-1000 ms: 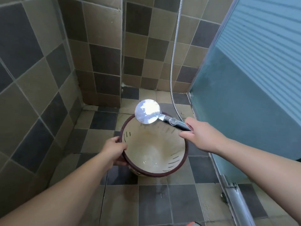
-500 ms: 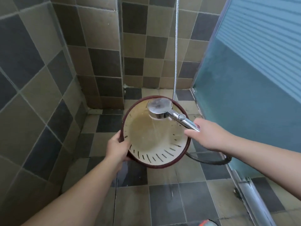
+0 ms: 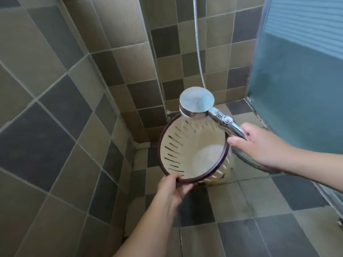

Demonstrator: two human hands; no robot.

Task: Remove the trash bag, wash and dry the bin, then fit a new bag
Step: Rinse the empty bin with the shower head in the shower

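Observation:
A cream plastic bin [image 3: 193,151] with a dark red rim and slotted walls hangs tilted above the tiled shower floor, its mouth facing me. My left hand [image 3: 172,190] grips the near edge of its rim. My right hand [image 3: 259,143] holds the chrome handle of a shower head [image 3: 196,102], whose round face hovers over the bin's far rim. Thin streams of water fall from it onto the inner wall. No bag is in the bin.
The metal shower hose [image 3: 198,52] runs up the back wall and loops behind the bin near the floor. A frosted glass door [image 3: 300,71] closes off the right side. Tiled walls stand at the left and back, with wet floor tiles [image 3: 241,210] below.
The bin has turned so its slotted side now lies left, and my left hand has shifted to the near rim. The shower head has lifted to the far rim.

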